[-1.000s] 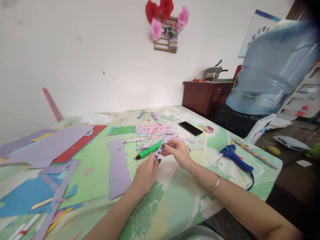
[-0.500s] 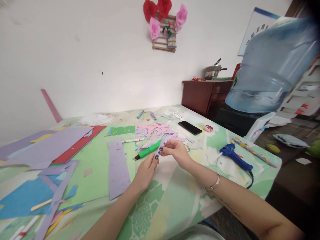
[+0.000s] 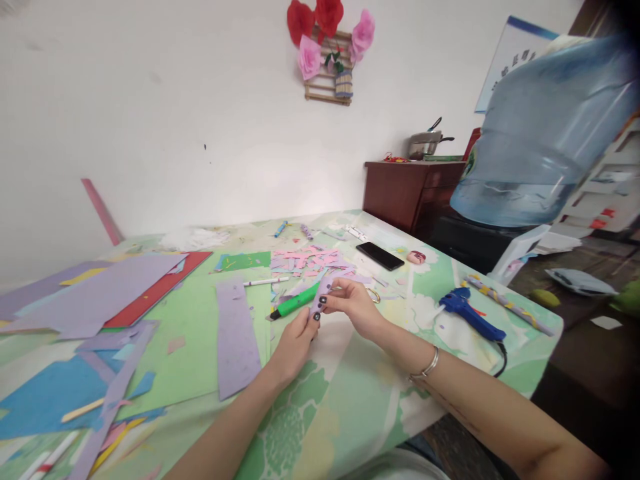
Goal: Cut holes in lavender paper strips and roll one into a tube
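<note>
Two hands grip one dotted purple piece (image 3: 324, 287): left hand (image 3: 294, 343) pinches its lower end, right hand (image 3: 359, 309) its side (fingertips closed on both), over the tablecloth (image 3: 350, 380), near the green cutter (image 3: 297, 302). Blue glue gun (image 3: 473, 315) lies farther right.

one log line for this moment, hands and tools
left hand: holds dotted purple piece | right hand: pinches it | nearby: green cutter | at right: blue glue gun

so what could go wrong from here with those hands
The spotted purple piece, pinched by the left hand and right hand, might crease. The green cutter lies close to the left hand; its tip might nick it. The blue glue gun, if hot, could burn the right forearm.
</note>
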Tool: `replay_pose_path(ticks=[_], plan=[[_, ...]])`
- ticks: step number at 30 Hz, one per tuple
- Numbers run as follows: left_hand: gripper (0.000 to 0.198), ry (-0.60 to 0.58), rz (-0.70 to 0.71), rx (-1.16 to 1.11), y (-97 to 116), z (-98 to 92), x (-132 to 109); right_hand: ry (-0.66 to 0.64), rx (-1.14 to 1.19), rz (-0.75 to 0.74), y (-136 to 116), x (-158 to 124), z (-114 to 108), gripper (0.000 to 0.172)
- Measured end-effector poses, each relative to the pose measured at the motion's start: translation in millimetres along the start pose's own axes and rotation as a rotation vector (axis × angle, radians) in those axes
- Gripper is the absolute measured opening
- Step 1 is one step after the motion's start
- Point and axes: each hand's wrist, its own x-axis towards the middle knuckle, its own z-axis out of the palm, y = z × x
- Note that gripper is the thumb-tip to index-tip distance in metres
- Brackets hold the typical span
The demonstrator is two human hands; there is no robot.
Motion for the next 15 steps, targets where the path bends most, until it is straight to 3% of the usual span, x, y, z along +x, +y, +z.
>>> replay_pose_path(ticks=[4,11,15], plan=[[0.044,-0.068,-0.058,-0.176,3,1.8,-1,-0.042,0.044,0.020,-3,0,-2,0.025],[0.049,-0.107,-0.246,-0.211,11,2.1,-5,-0.148,0.121,0.020,-4,-3,-2,0.019],[0.050,-0.152,-0.307,-0.266,12,1.7,-6,-0.157,0.174,0.034,-3,-3,-1,0.028]])
